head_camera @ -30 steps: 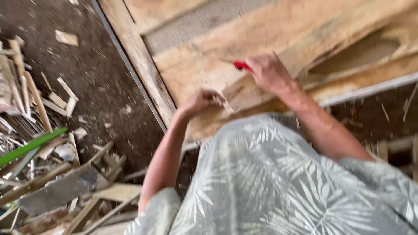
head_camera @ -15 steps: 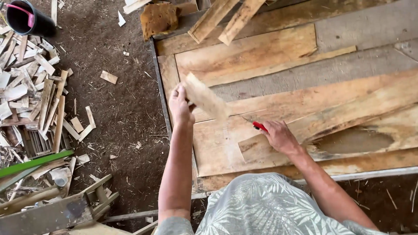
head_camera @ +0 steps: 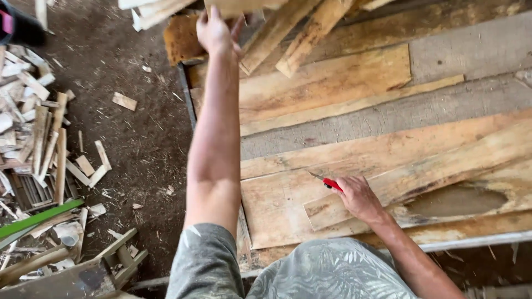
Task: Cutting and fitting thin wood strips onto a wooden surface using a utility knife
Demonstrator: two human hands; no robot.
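My left hand is stretched far forward to the top of the view, gripping the end of a pale wooden piece among a heap of planks. My right hand rests on a wide board close to me and is closed on a red-handled knife whose blade points left. Rough wooden boards lie side by side under both arms.
Dirt floor lies to the left, littered with wood scraps. A green strip and more offcuts sit at the lower left. A dark container stands at the top left corner.
My left hand has lifted a wood piece off the near board and reached far forward with it to the plank heap. The right hand with the knife has stayed on the board.
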